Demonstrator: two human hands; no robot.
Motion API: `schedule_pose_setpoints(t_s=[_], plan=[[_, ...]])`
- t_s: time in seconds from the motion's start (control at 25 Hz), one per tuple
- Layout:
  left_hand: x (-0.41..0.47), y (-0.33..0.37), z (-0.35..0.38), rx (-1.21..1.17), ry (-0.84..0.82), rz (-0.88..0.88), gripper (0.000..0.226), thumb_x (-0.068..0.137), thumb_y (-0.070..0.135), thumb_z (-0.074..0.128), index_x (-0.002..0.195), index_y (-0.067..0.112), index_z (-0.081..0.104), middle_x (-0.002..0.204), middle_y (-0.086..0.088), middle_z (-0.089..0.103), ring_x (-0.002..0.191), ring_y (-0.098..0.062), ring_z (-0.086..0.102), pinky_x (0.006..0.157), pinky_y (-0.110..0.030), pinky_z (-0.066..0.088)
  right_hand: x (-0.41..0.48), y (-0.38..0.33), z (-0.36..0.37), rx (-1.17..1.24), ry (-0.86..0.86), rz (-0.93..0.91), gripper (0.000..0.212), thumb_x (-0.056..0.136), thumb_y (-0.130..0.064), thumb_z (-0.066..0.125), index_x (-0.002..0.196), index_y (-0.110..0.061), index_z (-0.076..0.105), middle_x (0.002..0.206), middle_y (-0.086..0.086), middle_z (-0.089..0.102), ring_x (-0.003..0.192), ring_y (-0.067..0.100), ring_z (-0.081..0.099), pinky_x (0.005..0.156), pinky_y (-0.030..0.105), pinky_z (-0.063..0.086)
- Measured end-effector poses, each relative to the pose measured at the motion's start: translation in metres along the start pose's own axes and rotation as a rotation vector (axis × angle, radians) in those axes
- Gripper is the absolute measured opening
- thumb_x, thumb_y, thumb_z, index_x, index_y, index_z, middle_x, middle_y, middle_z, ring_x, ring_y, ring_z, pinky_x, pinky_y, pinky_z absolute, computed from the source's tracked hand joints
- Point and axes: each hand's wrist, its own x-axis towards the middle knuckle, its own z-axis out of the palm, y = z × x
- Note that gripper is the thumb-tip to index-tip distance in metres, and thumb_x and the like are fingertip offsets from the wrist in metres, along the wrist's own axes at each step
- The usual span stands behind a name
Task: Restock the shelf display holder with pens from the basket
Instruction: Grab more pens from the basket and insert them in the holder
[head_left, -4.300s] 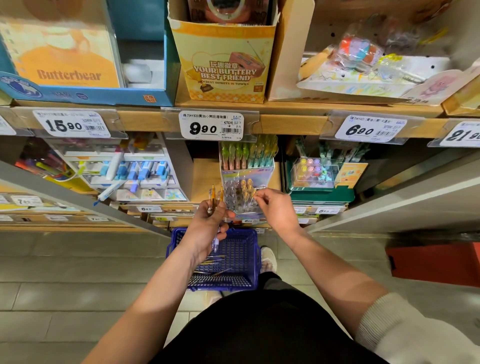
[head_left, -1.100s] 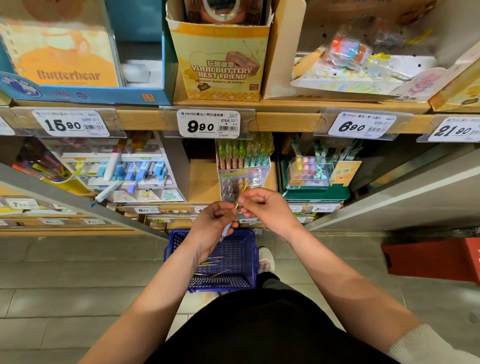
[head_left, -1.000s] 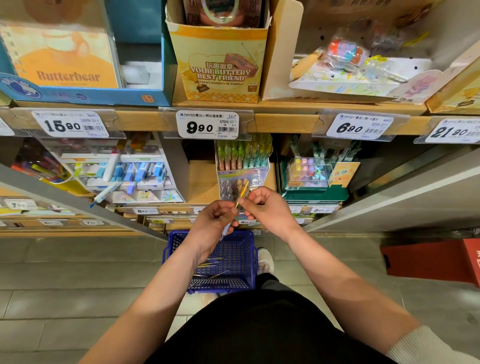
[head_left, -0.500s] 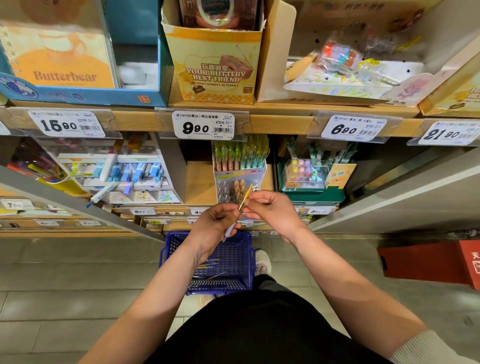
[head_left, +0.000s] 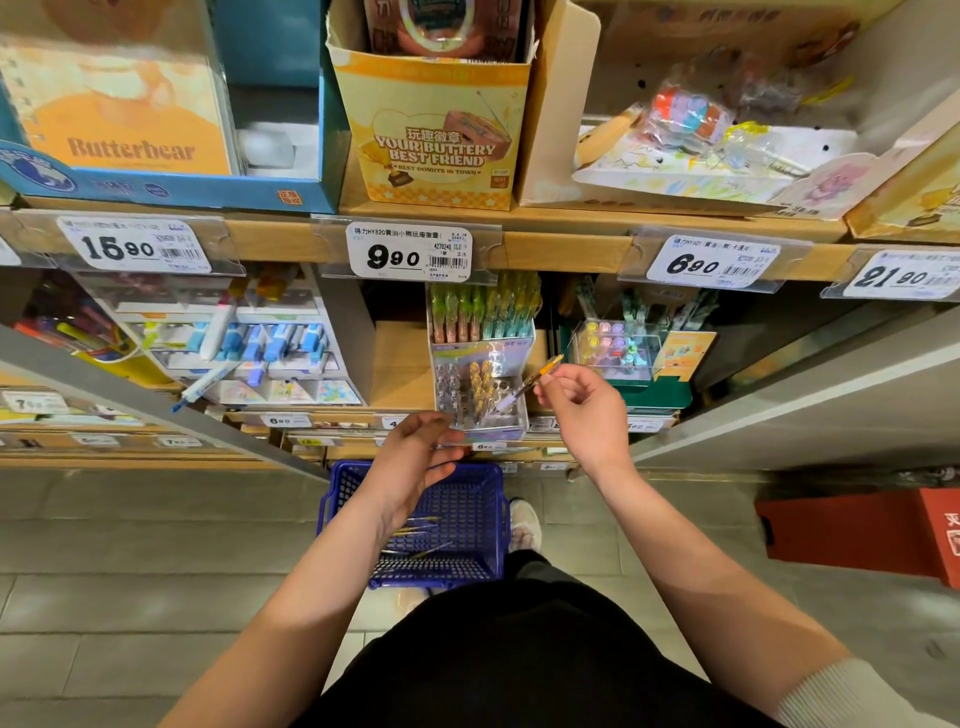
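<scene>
We've got one pen (head_left: 531, 383) pinched in our right hand (head_left: 582, 410), thumb and forefinger closed on its barrel, orange cap end up and to the right, clear tip end angled down toward the display holder (head_left: 480, 387) on the lower shelf. Left hand (head_left: 410, 467) is empty, fingers loosely spread, hanging over the blue basket (head_left: 488, 519) on the floor, where a few more pens (head_left: 415, 535) lie on the mesh bottom.

The holder looks like a clear tiered rack w/ rows of slots; some yellowish pens already stand in the middle, other slots seem vacant, tho the glare makes it hard to count.

Risks as we judge them: the pen is held near one end & slanted, so the tip could miss a slot and skid on the clear plastic, or knock the pens already seated. The rack looks light, so a hard push prob shifts it back on the shelf. A loose pinch could drop the pen past the shelf lip onto the floor, not nec. into the basket. The upper shelf edge overhangs, so lifting the wrist too high may bump the price rail.

Readable text: "Butterbear" on the box top left; "YOUR BUTTERY BEST FRIEND" and "BEST DONUTS IN TOWN" on the yellow carton (head_left: 434, 140); price tags 15.90, 9.90 (head_left: 410, 254), 6.90, 21.90; small tags below too blurred
</scene>
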Motion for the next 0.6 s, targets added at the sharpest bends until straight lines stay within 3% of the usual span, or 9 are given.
schedule_pose_setpoints(t_s=[0.2, 0.44, 0.6], plan=[[0.000, 0.000, -0.005, -0.005, 0.014, -0.013, 0.013, 0.103, 0.017, 0.056, 0.114, 0.016, 0.062, 0.087, -0.003, 0.077, 0.073, -0.015, 0.070, 0.069, -0.026, 0.055, -0.001, 0.021, 0.017, -0.226, -0.013, -0.150, 0.015, 0.093, -0.024, 0.072, 0.107, -0.021, 0.071, 0.080, -0.031, 0.067, 0.083, -0.013, 0.066, 0.074, 0.000, 0.045], [-0.001, 0.001, -0.012, 0.012, 0.039, -0.003, 0.010, 0.101, 0.018, 0.059, 0.109, 0.019, 0.063, 0.087, -0.001, 0.078, 0.071, -0.013, 0.071, 0.069, -0.025, 0.055, -0.004, 0.028, 0.034, -0.324, -0.084, -0.239, 0.017, 0.094, -0.019, 0.070, 0.111, -0.015, 0.071, 0.090, -0.015, 0.072, 0.087, -0.011, 0.066, 0.078, 0.001, 0.046], [-0.002, 0.001, -0.012, 0.007, 0.028, -0.005, 0.009, 0.099, 0.018, 0.062, 0.109, 0.018, 0.064, 0.087, -0.002, 0.078, 0.069, -0.013, 0.071, 0.064, -0.023, 0.056, -0.001, 0.020, 0.040, -0.433, -0.115, -0.366, 0.016, 0.096, -0.019, 0.067, 0.107, -0.008, 0.072, 0.097, 0.001, 0.076, 0.089, 0.008, 0.070, 0.082, 0.019, 0.056]])
